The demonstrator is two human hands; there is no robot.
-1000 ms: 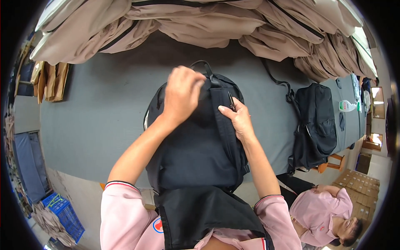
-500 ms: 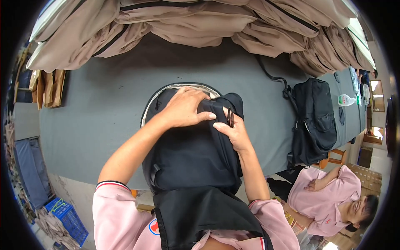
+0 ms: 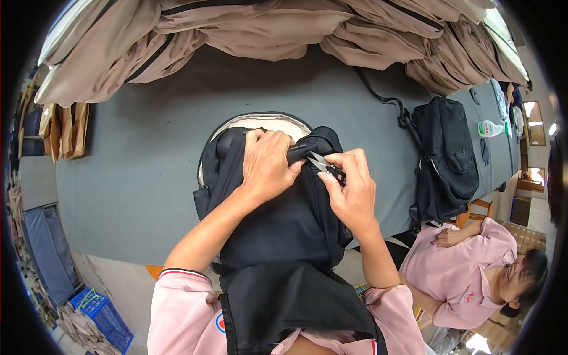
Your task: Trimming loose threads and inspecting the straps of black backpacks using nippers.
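In front of me a black backpack [image 3: 266,222] lies on the grey table, its light-lined flap [image 3: 281,123] folded out at the far end. My left hand [image 3: 267,163] is closed on a fold of the bag's black fabric near its upper middle. Thread snips [image 3: 328,168] with pointed metal blades sit in my right hand [image 3: 353,192], between thumb and fingers. The blades are apart and their tips point left, at the dark fabric edge beside my left hand. Whether they touch the fabric I cannot tell.
Beige bags [image 3: 266,29] are heaped along the table's far side. To the right stand another black backpack [image 3: 447,160] and a spray bottle [image 3: 490,128]. A co-worker in a pink shirt [image 3: 455,269] is at the lower right. A blue crate [image 3: 103,316] is on the floor at left.
The snips have swung from upright in my right hand to pointing left with blades showing. My left hand has turned and closed on the fabric.
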